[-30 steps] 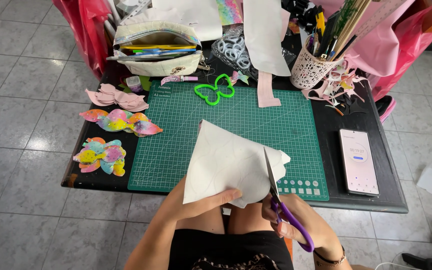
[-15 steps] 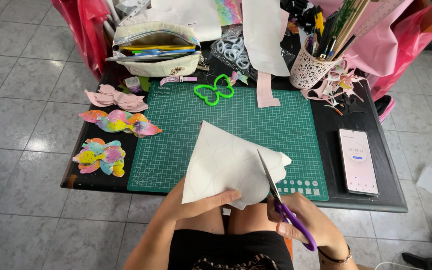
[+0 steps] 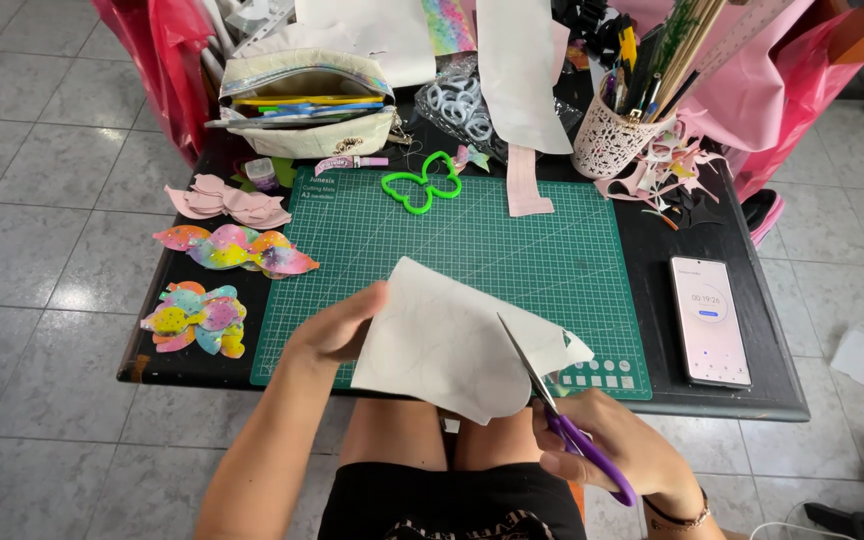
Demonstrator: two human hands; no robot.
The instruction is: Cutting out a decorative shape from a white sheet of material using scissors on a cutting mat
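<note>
Since the earlier frame, the white sheet (image 3: pixel 452 345), thin and floppy, low centre over the green mat (image 3: pixel 512 240), is turned; its left edge is pinched by the left hand (image 3: pixel 337 330), while purple scissors (image 3: pixel 562 420) are clasped by the right hand (image 3: pixel 602 455)

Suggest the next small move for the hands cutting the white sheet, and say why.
Probably close the scissors a short way along the curve: the right hand has the blades open at the white sheet's lower edge, and the left hand steadies its far side.
</note>
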